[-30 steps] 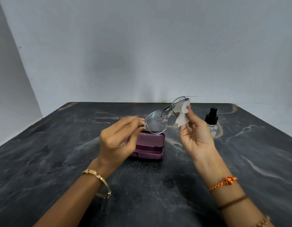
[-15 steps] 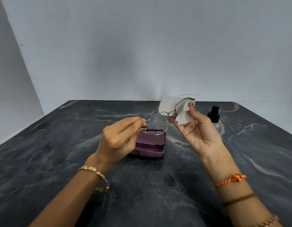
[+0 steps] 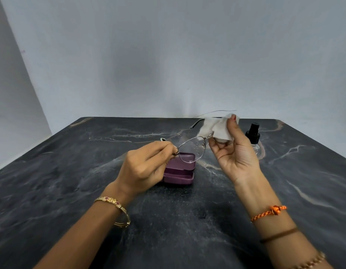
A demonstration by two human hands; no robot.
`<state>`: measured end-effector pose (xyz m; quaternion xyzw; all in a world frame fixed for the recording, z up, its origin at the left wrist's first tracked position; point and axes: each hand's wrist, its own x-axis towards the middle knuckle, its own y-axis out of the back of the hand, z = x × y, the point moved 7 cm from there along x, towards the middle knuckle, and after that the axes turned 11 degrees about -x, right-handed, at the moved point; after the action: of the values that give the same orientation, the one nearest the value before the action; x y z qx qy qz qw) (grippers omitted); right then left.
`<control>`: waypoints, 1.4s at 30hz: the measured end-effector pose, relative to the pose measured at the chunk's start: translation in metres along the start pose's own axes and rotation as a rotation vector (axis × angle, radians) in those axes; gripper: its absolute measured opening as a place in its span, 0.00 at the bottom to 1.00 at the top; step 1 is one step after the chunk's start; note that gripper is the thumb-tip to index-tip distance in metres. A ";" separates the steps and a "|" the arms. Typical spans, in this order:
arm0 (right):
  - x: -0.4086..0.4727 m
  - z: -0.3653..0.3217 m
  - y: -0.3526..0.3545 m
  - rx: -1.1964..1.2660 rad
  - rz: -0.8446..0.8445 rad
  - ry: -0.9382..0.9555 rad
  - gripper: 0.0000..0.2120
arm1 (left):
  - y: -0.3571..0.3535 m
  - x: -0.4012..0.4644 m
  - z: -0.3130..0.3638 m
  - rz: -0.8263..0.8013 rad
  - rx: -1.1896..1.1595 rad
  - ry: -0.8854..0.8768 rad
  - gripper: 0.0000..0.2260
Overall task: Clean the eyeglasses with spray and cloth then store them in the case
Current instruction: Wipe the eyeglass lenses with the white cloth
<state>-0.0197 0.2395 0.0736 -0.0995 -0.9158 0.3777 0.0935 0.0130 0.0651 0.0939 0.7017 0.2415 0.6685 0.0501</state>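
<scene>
My left hand (image 3: pixel 145 167) pinches the thin metal-framed eyeglasses (image 3: pixel 191 150) at one hinge; my right hand (image 3: pixel 236 152) pinches the white cloth (image 3: pixel 216 128) around the other lens.

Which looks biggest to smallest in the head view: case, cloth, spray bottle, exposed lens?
1. purple case, closed on the table, partly hidden by the left hand.
2. white cloth, bunched in the right hand.
3. Exposed lens and spray bottle look alike; the bottle sits farther back, partly hidden, so unranked.

Both forearms reach forward. The left hand (image 3: pixel 143 167) is pinched closed, knuckles up; the right hand (image 3: pixel 236 152) is raised, palm inward, fingers pinched.
</scene>
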 end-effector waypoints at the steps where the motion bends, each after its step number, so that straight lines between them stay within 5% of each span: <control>1: 0.001 0.000 0.001 -0.007 -0.005 0.004 0.07 | -0.001 -0.001 0.000 -0.002 -0.001 0.009 0.05; 2: 0.001 0.000 -0.002 -0.008 -0.022 0.007 0.01 | -0.001 -0.001 -0.001 0.002 -0.002 0.027 0.04; 6: 0.002 0.001 -0.006 -0.136 -0.131 0.018 0.12 | 0.001 -0.003 -0.009 0.049 -0.027 0.144 0.03; 10: 0.004 -0.003 -0.003 -0.240 -0.129 0.035 0.06 | 0.005 -0.003 -0.015 0.089 -0.029 0.211 0.03; 18: 0.004 -0.006 0.012 -0.177 0.063 0.048 0.07 | 0.003 0.004 0.000 0.064 -0.006 0.079 0.02; 30: 0.007 0.002 0.002 -0.279 -0.153 -0.016 0.07 | 0.005 0.000 -0.007 0.051 0.018 0.109 0.03; 37: 0.009 -0.009 0.011 -0.500 -0.094 0.006 0.13 | 0.010 0.002 -0.012 0.073 0.040 0.154 0.06; 42: 0.008 -0.002 0.017 -0.275 -0.003 -0.054 0.07 | 0.010 0.004 -0.011 0.070 0.038 0.145 0.08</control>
<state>-0.0255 0.2550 0.0637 -0.0998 -0.9612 0.2512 0.0547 0.0055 0.0552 0.1022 0.6604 0.2324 0.7140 -0.0043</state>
